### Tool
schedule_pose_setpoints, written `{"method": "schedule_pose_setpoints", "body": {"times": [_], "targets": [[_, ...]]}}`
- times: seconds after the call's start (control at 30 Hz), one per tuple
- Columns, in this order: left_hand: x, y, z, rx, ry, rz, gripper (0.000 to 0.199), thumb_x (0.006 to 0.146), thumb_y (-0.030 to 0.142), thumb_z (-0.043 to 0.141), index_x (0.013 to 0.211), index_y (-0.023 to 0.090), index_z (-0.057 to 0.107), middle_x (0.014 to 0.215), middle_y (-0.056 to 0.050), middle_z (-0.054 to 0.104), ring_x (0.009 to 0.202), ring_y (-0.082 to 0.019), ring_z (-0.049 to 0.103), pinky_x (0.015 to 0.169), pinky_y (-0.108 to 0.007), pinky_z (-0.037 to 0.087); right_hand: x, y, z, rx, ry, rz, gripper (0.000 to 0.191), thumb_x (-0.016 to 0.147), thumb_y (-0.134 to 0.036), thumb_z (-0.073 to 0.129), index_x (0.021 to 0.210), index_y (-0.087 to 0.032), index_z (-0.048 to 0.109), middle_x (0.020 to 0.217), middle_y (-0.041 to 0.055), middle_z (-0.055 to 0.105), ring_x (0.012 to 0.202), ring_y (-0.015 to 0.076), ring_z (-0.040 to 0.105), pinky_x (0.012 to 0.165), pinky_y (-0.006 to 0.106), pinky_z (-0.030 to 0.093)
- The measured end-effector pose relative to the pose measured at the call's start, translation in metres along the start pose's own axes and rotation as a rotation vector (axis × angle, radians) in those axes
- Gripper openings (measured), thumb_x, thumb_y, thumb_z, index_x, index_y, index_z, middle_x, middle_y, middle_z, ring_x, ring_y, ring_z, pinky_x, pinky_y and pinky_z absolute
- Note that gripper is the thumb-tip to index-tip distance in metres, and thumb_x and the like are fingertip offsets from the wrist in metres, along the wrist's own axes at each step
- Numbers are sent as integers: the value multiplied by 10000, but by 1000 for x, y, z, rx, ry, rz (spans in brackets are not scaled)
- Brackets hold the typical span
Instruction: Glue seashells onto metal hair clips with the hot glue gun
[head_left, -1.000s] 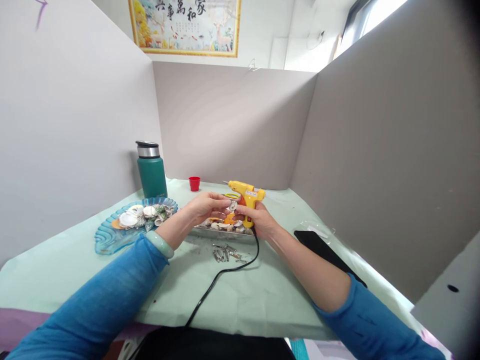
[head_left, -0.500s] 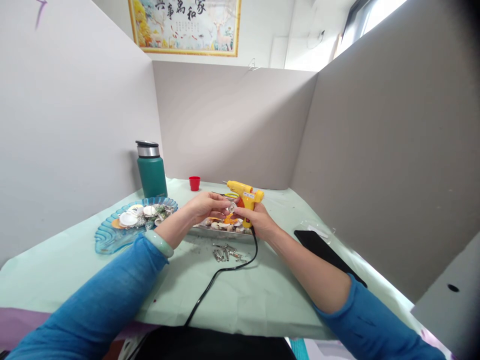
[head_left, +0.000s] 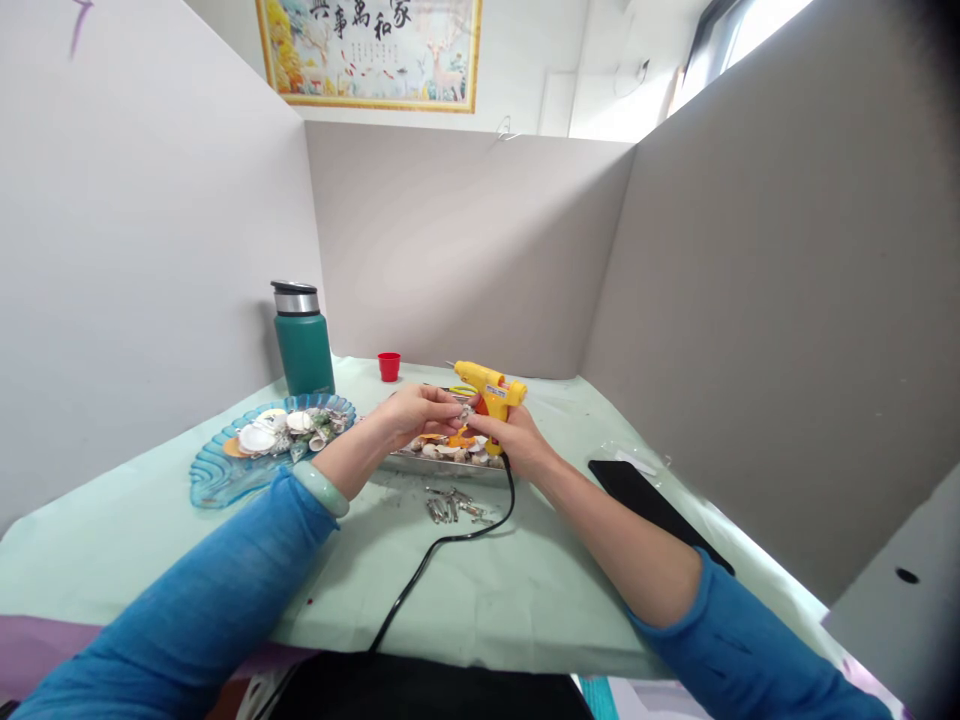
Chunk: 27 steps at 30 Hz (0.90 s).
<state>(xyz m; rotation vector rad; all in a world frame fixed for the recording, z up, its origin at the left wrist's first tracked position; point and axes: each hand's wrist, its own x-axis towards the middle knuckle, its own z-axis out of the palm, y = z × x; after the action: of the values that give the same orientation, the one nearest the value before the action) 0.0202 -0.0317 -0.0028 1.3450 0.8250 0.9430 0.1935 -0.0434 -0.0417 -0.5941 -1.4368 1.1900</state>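
Note:
My right hand is closed round the handle of a yellow hot glue gun, whose nozzle points left and away from me. Its thumb reaches across to the fingertips of my left hand. Between those fingertips is a small whitish piece, perhaps a shell, mostly covered by the fingers. Both hands hover over a metal tray of shells and orange pieces. A black cord runs from the gun's handle toward me. Several small metal clips lie in front of the tray.
At left a blue scalloped glass dish holds shells, with a green bottle behind it. A red cup stands at the back. A black flat object lies right, near clear plastic packaging. Grey panels enclose the table.
Hardly anything differs. My left hand has shifted very slightly, and the small piece shows a little less between the fingertips. The glue gun stays in place.

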Motion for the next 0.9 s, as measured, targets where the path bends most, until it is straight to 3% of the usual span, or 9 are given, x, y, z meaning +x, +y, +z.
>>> {"method": "schedule_pose_setpoints", "body": {"times": [0.3, 0.5, 0.9], "targets": [[2, -3, -3, -48, -58, 9, 192, 697, 117, 727, 878, 86, 672, 798, -89, 686, 627, -112, 640, 661, -256, 558, -2, -5, 5, 9, 14, 2, 270, 635, -264, 745, 871, -210, 626, 813, 4, 640, 728, 168, 619, 737, 350, 524], [3, -2, -3, -87, -49, -45, 129, 691, 99, 724, 809, 87, 672, 673, -64, 660, 616, -119, 638, 654, -256, 546, -2, -4, 4, 12, 18, -11, 256, 644, -309, 747, 849, -211, 630, 815, 16, 643, 692, 171, 619, 698, 352, 526], [3, -9, 4, -62, 19, 29, 108, 722, 125, 708, 803, 87, 648, 670, -71, 672, 606, -122, 644, 646, -246, 538, 1, -2, 6, -4, 110, 5, 217, 659, -325, 727, 786, -200, 604, 705, 4, 618, 603, 158, 595, 604, 337, 522]]}}
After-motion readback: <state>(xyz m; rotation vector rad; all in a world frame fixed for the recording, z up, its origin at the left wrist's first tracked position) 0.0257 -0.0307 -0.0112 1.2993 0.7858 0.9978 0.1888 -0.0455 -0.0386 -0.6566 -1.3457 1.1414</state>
